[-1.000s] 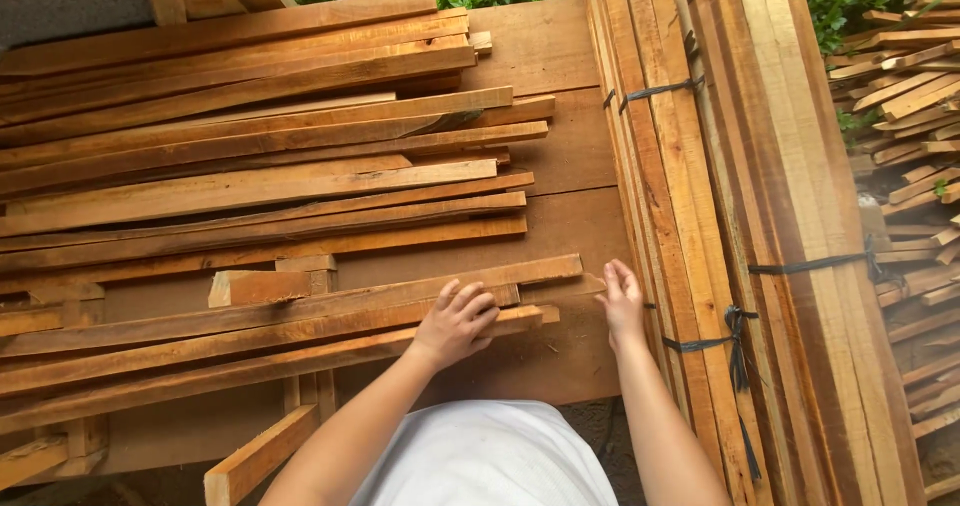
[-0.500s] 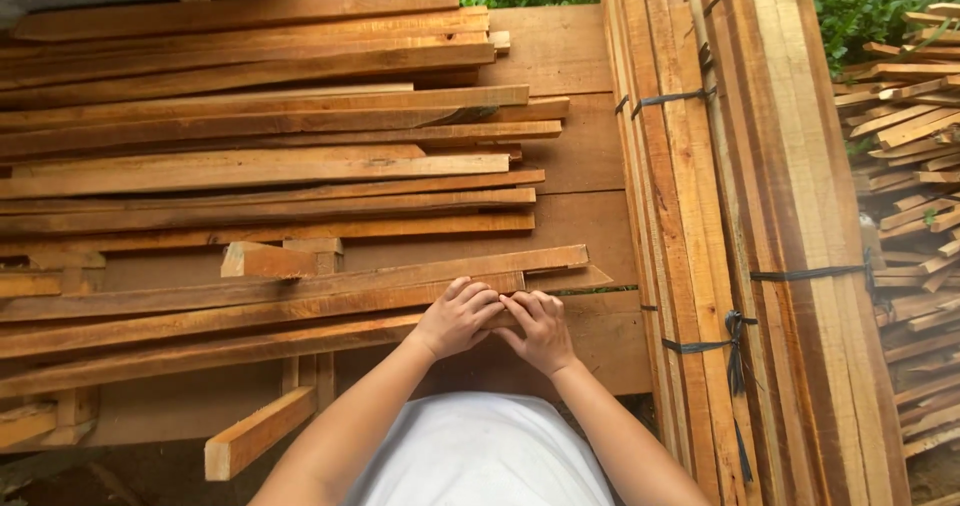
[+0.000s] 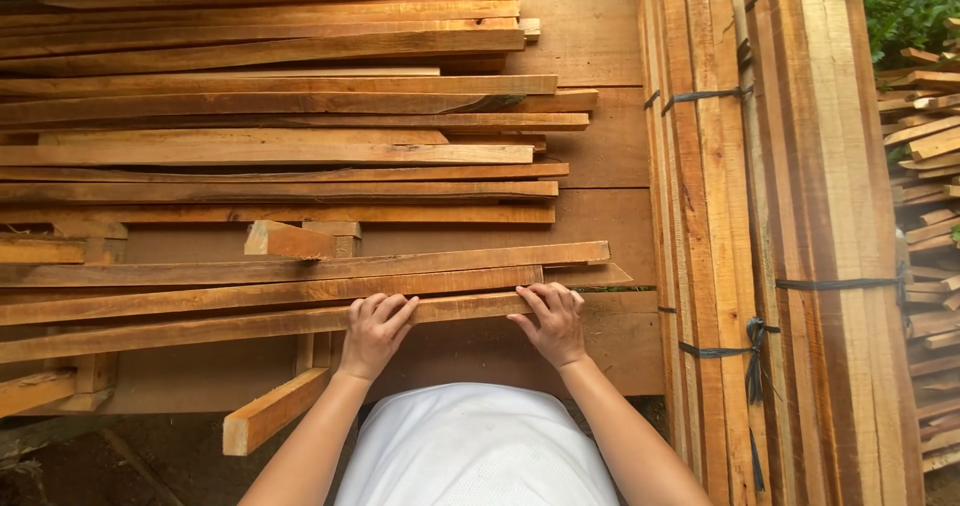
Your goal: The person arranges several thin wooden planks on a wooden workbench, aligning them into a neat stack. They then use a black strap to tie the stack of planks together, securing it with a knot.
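head view: left hand (image 3: 375,331) and right hand (image 3: 550,321) both curl fingers over a long, rough reddish wood strip (image 3: 200,328), with tied plank bundles (image 3: 760,246) right of the right hand.

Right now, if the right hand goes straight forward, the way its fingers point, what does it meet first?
Probably the next long strip lying just beyond the strip that the right hand grips; their heights are unclear.

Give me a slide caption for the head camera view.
Both hands, left hand and right hand, rest on a long wooden slat beside strapped lumber bundles.
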